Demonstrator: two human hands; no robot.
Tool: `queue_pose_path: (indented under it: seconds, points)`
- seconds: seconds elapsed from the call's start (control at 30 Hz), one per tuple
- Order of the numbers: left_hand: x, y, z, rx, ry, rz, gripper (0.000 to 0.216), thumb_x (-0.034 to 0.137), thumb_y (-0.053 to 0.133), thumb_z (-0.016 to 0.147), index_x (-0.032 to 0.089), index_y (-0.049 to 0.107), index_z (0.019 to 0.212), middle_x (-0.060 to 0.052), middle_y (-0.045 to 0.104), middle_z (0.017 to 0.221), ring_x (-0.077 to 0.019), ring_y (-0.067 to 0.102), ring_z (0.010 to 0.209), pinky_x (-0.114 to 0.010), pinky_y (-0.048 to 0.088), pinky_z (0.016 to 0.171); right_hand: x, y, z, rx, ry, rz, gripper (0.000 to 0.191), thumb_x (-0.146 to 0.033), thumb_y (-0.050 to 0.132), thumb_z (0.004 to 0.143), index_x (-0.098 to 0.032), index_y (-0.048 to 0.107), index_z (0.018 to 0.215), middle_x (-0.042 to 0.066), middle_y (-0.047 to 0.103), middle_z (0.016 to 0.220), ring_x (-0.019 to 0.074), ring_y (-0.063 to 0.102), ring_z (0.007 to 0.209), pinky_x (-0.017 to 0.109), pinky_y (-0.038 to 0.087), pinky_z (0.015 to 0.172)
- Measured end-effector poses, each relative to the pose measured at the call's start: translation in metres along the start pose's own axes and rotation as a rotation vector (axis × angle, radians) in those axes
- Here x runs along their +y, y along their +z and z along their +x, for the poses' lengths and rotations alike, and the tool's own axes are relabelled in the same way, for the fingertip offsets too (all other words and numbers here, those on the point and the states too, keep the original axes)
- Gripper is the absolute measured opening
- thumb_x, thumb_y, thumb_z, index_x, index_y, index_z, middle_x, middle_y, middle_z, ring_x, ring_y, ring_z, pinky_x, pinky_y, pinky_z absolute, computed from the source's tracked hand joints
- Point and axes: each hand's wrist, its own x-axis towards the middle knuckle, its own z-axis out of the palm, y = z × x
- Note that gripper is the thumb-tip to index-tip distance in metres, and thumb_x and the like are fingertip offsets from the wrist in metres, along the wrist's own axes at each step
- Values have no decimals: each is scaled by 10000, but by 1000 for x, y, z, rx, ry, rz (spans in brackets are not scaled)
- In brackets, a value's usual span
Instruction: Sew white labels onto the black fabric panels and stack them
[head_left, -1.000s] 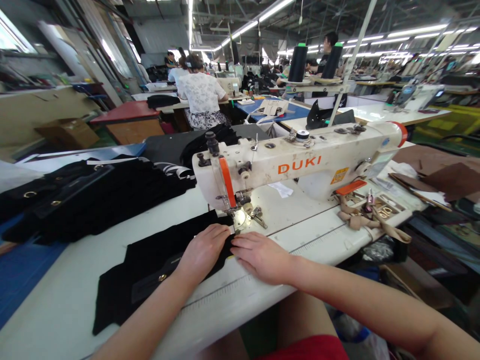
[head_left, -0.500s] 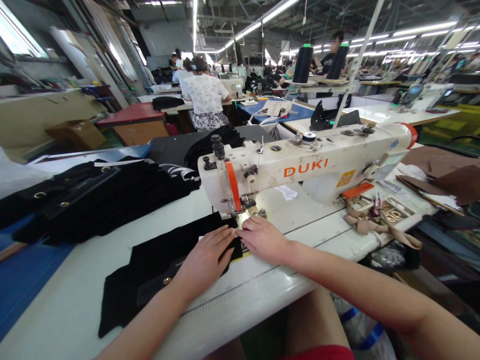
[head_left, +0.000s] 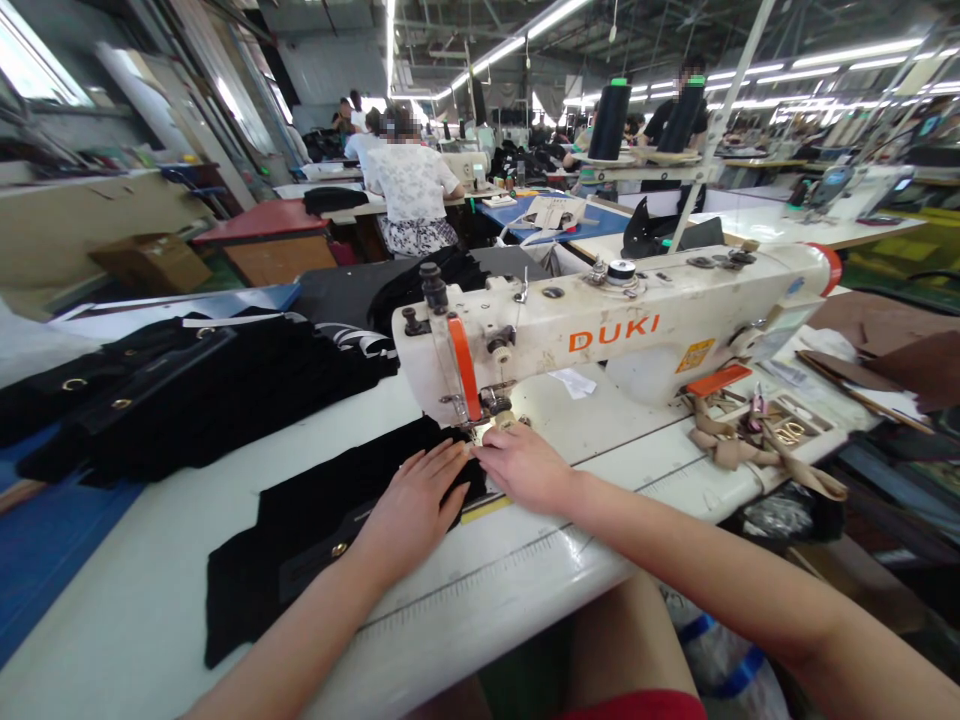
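Both hands [head_left: 414,505] [head_left: 525,466] flat on black fabric [head_left: 300,530] at sewing machine [head_left: 600,330].

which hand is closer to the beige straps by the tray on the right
Right. The right hand lies by the needle, on the side toward the beige straps; the left hand rests flat on the black fabric, farther away.

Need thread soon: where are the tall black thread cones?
In the head view, upper right: two tall black thread cones on a stand behind the white sewing machine.

Factory hall: ceiling strip lights [head_left: 517,45], window [head_left: 34,75] perhaps, rows of worktables [head_left: 255,222].
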Motion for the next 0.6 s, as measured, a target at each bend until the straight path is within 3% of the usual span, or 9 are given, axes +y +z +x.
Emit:
queue_pose_path:
  seconds: [0.2,0.43,0.6]
  points:
    - [9,-6,-6,-2,-19,15,429,350,393,949,145,565,1284,-121,589,1343,-260,529,1259,-477,440,1044,-1,6,-3,23,-29,-11,150,-185,524,933,-125,661,950,79,612,884,209,523,887,329,419,811]
    - [-2,-14,23,147,6,-107,331,254,373,955,160,686,1012,-101,725,1007,-224,661,932,-417,546,881,-1,8,-1,16,-36,-29,111,-178,563,909,-129,655,946,74,619,932,215,526,920,338,416,808]
    - [-10,3,27,185,-8,-43,339,280,420,937,119,663,1112,-153,677,1167,-285,606,1111,-500,490,985,-1,6,-1,40,-38,-38,98,-181,568,907,-131,651,899,77,621,913,210,530,928,331,410,824]
